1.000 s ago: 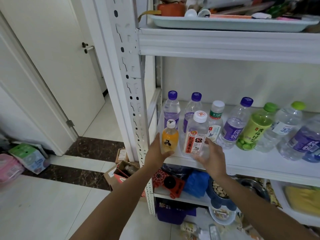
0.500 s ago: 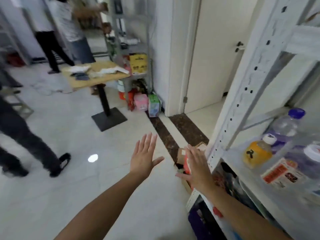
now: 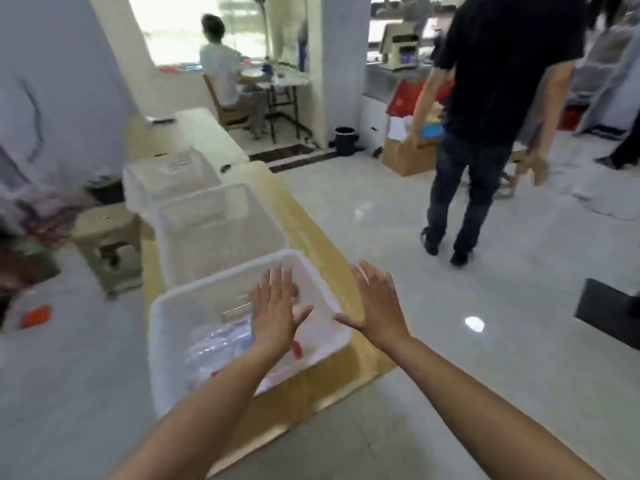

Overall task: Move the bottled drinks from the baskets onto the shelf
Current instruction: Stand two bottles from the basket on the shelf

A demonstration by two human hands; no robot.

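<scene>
Both hands are spread flat, fingers straight and apart, and neither holds anything. The left hand hovers palm down over the nearest basket, a white translucent tub whose far rim lies just past its fingertips. The right hand hovers beside it, thumb pointing toward the left hand, just outside the tub's right-hand rim and above the wooden table on which the tub stands. Below the left palm and wrist, inside the tub, lie clear plastic bottles, too blurred to count or to read their labels; a red cap shows close to the left wrist. Beyond the left fingertips, a second basket of the same kind touches the first, and a third basket stands behind that, all in a row along the table. Whether either of these holds anything cannot be told. Well left of the left hand stands a beige stool on the pale tiled floor. Far ahead of the right hand, a person in black is seen from behind, and a seated person faces a bright window.
</scene>
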